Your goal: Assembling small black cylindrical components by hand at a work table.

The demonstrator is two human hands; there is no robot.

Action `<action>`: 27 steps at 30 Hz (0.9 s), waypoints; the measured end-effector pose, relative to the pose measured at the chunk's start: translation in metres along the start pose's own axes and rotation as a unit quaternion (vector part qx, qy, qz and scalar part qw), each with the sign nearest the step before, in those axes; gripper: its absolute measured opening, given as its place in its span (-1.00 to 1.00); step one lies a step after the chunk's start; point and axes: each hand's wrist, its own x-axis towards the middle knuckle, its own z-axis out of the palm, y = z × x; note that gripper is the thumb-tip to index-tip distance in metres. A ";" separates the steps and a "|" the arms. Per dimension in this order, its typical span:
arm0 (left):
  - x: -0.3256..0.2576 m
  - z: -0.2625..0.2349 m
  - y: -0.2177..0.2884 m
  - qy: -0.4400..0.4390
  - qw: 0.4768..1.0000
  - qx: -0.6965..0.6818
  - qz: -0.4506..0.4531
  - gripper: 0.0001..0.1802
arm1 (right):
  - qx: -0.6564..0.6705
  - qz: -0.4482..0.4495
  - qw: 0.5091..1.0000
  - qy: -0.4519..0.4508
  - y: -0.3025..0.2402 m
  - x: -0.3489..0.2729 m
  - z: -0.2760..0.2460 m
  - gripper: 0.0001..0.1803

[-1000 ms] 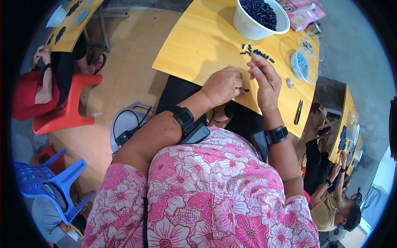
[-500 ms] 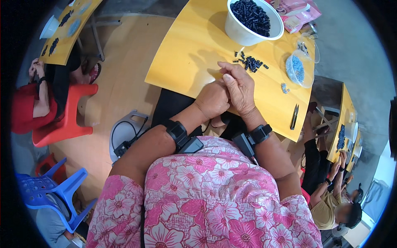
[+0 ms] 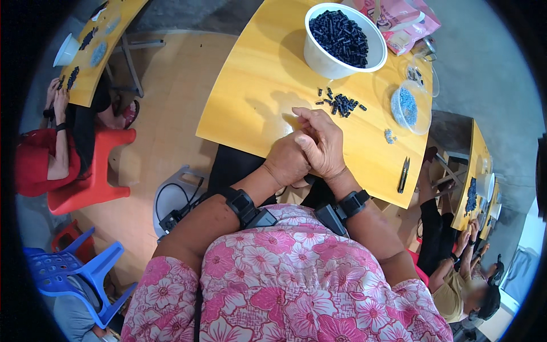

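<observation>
Left grip point(image 3: 286, 158), a bare hand just above the middle of the frame, has its fingers curled inward out of sight; whether it is gripping anything cannot be told. Right grip point(image 3: 322, 142) presses against it from the right, with its thumb laid on the left hand and its fingers stretched toward the upper left, and it hides whatever may lie between the two palms. Black bands with box-shaped units circle both wrists, and a pink and white floral top fills the bottom centre. Both hands are at the near edge of a yellow desk point(image 3: 239, 108) that spreads across the upper centre. Just above them on it lies a loose cluster of small black pieces point(image 3: 343, 106). Higher up, a white bowl point(image 3: 323, 61) is heaped with many more. To the right of the cluster stands a clear tub point(image 3: 422, 122) of light blue bits, a small pile of similar bits point(image 3: 390, 135) near it, and below that a slim black tool point(image 3: 404, 175). At the upper right is a pink bag point(image 3: 409, 29). A person in red point(image 3: 43, 162) sits at another table at the far left; another person, in tan, is at the lower right.
</observation>
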 end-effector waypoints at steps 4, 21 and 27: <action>0.000 0.000 -0.006 -0.003 1.000 -0.015 0.020 -0.67 | -0.042 -0.004 0.999 -0.009 0.009 -0.003 -0.002 -0.43; 0.010 -0.015 0.001 0.006 0.986 -0.138 -0.097 -0.87 | 0.218 0.301 0.919 0.129 -0.009 -0.058 -0.043 -0.71; 0.012 -0.015 0.001 -0.013 0.988 -0.125 -0.089 -0.85 | 0.179 0.274 0.935 0.138 0.000 -0.061 -0.036 -0.76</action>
